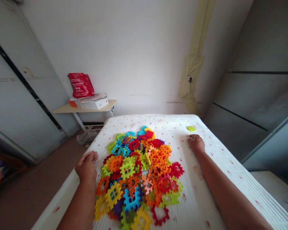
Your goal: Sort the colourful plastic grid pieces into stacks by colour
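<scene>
A big heap of interlocking plastic building tiles (128,168) with notched edges lies on the bed. They come in orange, red, yellow, lime, blue and purple, many with window-like cutouts. Beside the heap's left edge is my left hand (86,164), its fingers curled together with nothing visible in them. My right hand (196,143) rests on the sheet well to the right of the heap, fingers loosely bent and no piece showing in them. Just beyond its fingertips, apart from them, a single lime-green tile (191,128) lies flat.
The bed has a white ribbed sheet (177,124) with small red marks. Behind it on the left, a small table (84,110) holds a white box (96,103) and a red bag (79,84). Grey cabinets (261,92) stand on the right, and a wall socket (190,79) sits at the back.
</scene>
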`<state>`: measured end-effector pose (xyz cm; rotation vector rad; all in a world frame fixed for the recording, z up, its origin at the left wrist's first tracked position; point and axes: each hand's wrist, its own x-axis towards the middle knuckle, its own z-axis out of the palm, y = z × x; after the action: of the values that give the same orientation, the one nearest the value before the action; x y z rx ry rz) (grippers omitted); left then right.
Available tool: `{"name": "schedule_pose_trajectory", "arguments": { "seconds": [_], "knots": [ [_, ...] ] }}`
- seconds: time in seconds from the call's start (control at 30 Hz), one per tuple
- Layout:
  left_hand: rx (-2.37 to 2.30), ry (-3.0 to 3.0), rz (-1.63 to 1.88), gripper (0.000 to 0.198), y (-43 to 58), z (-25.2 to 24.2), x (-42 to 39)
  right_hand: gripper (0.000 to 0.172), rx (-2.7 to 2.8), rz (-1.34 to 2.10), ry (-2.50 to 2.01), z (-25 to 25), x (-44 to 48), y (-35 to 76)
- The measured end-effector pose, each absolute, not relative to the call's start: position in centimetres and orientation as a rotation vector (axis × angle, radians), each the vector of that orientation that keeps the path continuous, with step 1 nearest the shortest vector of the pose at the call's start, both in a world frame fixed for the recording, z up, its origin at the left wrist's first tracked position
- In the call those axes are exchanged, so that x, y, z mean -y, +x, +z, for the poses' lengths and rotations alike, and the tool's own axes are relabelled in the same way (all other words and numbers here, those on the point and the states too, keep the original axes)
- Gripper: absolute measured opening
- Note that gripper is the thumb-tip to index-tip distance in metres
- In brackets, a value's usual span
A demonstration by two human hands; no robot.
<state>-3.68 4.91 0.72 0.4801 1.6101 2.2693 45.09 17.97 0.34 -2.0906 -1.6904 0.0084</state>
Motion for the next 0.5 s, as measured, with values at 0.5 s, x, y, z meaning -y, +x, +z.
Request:
{"name": "schedule_pose_trajectory", "arguments": {
  "seconds": [0.5],
  "knots": [
    [-1.550,0.566,2.111,0.028,-3.9,1.0,-4.1,0.025,1.913,0.079,-1.950,1.2,-16.1,41.9]
  ]
}}
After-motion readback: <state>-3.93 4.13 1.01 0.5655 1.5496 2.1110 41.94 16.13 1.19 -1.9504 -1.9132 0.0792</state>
